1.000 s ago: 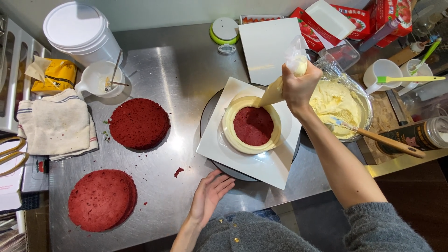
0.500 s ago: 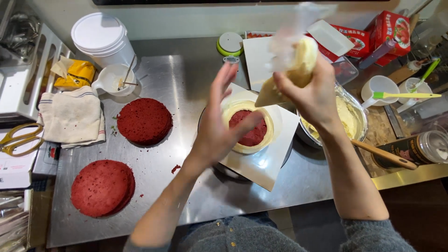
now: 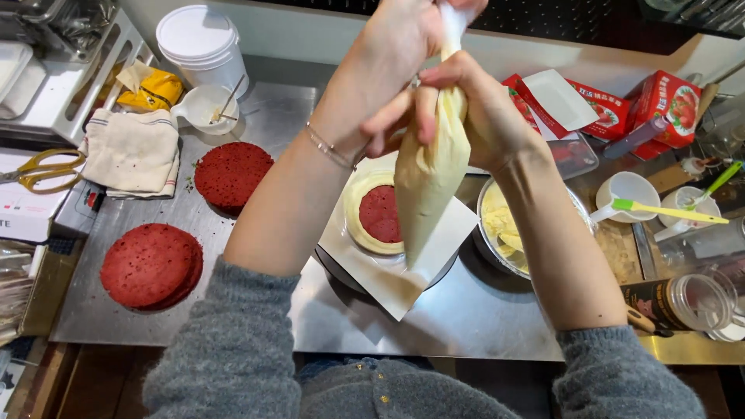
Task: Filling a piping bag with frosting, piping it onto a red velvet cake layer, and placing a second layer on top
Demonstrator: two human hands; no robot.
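Both hands hold a piping bag [image 3: 433, 182] full of pale cream, raised close to the camera. My left hand [image 3: 396, 43] pinches the twisted top of the bag. My right hand [image 3: 466, 109] wraps around its upper body. The bag's tip hangs above a red cake layer [image 3: 379, 212] ringed with cream, which sits on a white paper square [image 3: 403, 279] on a dark turntable. Two more red cake layers lie to the left, one [image 3: 231, 174] farther back and one [image 3: 150, 264] nearer.
A metal bowl of cream [image 3: 504, 233] stands right of the turntable. A white bucket [image 3: 200, 39], small white cup [image 3: 203, 107], folded cloth [image 3: 130, 151] and yellow scissors [image 3: 46, 169] are at left. Red cartons [image 3: 667, 105], a green spatula [image 3: 667, 209] and jars crowd the right.
My left hand has risen from the counter's front edge to the top of the piping bag. The bag has been lifted off the cake toward the camera, held in both hands.
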